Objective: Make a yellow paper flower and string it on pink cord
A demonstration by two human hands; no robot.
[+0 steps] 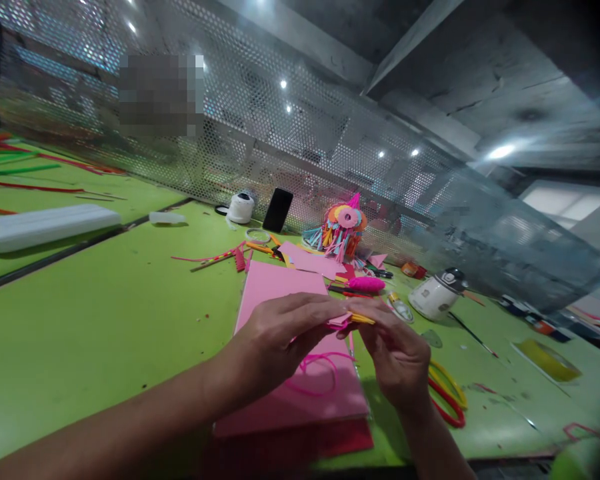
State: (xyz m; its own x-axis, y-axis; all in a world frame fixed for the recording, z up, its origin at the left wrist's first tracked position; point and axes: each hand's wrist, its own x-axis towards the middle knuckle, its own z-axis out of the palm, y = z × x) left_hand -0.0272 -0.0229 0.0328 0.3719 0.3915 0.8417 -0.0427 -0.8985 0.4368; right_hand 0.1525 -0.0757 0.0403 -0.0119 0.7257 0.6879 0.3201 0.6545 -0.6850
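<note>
My left hand (283, 337) and my right hand (397, 350) meet over a stack of pink sheets (275, 287). Their fingers close together on a small folded pink paper piece (339, 322). A yellow paper edge (363, 319) sticks out beside it, under my right fingers. Much of the piece is hidden behind the fingers. Below the hands, a loop of bright pink cord (336, 377) lies over the top sheet; whether it joins the held piece I cannot tell. A red sheet or folder (340, 437) shows under the stack's near edge.
A colourful tasselled paper piñata (347, 219) stands at the back beside a black phone (278, 209) and a white thread spool (241, 208). On the right are a white bottle (437, 293), red and yellow scissor handles (449, 400) and yellow tape (547, 360). A perforated screen (300, 147) borders the green table (130, 320).
</note>
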